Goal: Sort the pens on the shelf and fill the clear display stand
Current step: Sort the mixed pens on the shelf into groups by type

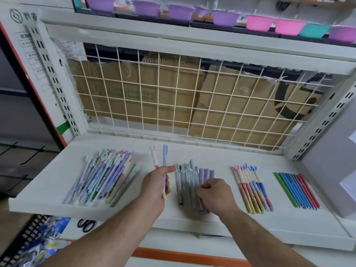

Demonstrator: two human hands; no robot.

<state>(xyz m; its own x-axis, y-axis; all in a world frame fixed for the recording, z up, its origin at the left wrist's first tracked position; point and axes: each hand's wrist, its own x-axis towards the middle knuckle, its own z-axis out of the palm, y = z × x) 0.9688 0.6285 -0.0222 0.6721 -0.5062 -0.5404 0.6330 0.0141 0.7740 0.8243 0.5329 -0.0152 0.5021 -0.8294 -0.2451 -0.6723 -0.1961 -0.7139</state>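
The left hand (157, 186) clamps two pens (164, 160) upright between thumb and fingers, likely strays awaiting their group, while the right hand (216, 195) curls its fingers onto the grey pile (185, 182) mid-shelf (48, 189), seemingly tidying it; no stand shows.

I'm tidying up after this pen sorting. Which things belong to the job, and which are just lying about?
Job: mixed pastel pen pile; grey and lilac pen row under the right hand; pink-and-yellow pen row; green, blue and red pen row; light blue pen in the left hand.
Lying about: coloured plastic bowls; brown cardboard; blue packets.
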